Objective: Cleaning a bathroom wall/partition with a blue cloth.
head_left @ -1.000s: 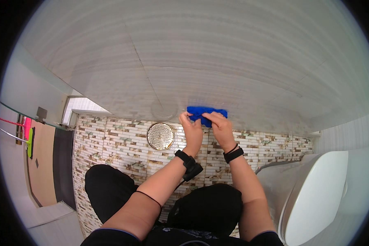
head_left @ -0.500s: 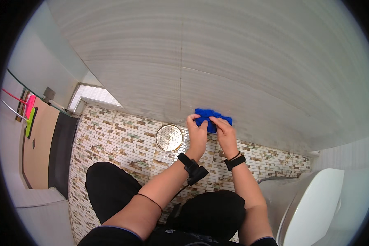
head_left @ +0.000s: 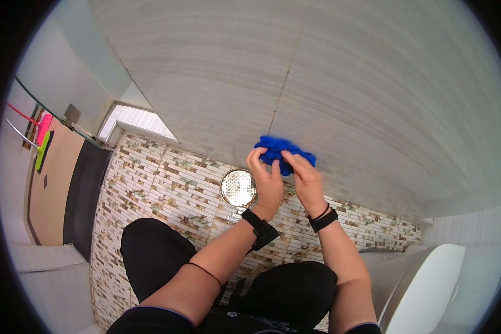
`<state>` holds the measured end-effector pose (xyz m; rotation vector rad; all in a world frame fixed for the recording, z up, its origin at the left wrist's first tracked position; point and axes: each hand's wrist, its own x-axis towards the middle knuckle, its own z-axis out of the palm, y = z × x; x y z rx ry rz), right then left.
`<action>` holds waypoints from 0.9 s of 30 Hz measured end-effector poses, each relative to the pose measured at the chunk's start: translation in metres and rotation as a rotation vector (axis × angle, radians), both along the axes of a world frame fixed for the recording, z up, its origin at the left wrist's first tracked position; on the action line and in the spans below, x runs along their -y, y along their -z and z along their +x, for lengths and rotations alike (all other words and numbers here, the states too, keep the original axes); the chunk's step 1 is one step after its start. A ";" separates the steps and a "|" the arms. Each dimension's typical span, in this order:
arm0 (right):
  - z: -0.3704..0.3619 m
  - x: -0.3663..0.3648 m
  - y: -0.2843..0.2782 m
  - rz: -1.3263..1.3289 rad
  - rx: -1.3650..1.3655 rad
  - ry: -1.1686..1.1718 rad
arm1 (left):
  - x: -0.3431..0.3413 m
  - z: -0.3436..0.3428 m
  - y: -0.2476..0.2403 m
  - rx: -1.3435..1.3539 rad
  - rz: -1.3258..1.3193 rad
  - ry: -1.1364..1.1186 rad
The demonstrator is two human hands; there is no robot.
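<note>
A crumpled blue cloth (head_left: 286, 155) is bunched between my two hands, close against the foot of the grey tiled wall (head_left: 206, 106). My left hand (head_left: 266, 181) pinches its left end between thumb and fingers. On its right side my right hand (head_left: 305, 177) grips the cloth with the fingers closed. Part of the fingertips is hidden in the folds. A round metal drain cover (head_left: 238, 187) lies in the mosaic floor (head_left: 170, 189), just left of my left hand.
To the right stands a white toilet (head_left: 426, 295). My bent knees (head_left: 156, 256) are below my arms. On the left, beyond a dark threshold (head_left: 86, 195), a pink broom (head_left: 43, 127) and a green-headed squeegee or broom (head_left: 43, 151) lean by a glass door edge (head_left: 50, 114).
Both hands still hold the cloth, which has been rearranged and spreads a little further up and left on the wall. The whole view has tilted slightly.
</note>
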<state>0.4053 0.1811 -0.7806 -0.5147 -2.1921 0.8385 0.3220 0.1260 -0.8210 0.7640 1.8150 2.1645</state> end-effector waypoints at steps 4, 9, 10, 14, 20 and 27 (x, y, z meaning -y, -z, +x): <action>-0.003 -0.004 0.047 -0.165 0.189 -0.054 | -0.008 -0.009 0.070 0.184 -0.130 -0.007; -0.017 -0.004 0.070 -0.164 0.265 -0.080 | -0.009 -0.025 0.104 0.250 -0.211 -0.041; -0.019 -0.004 0.069 -0.159 0.262 -0.081 | -0.008 -0.026 0.103 0.278 -0.220 -0.042; -0.022 -0.005 0.060 -0.185 0.203 -0.063 | -0.010 -0.026 0.072 0.237 -0.179 -0.086; -0.052 0.009 -0.040 -0.093 -0.012 -0.129 | 0.005 -0.045 -0.047 0.104 0.077 -0.123; -0.074 0.013 -0.079 0.081 -0.072 -0.105 | 0.011 -0.053 -0.083 -0.309 0.056 -0.104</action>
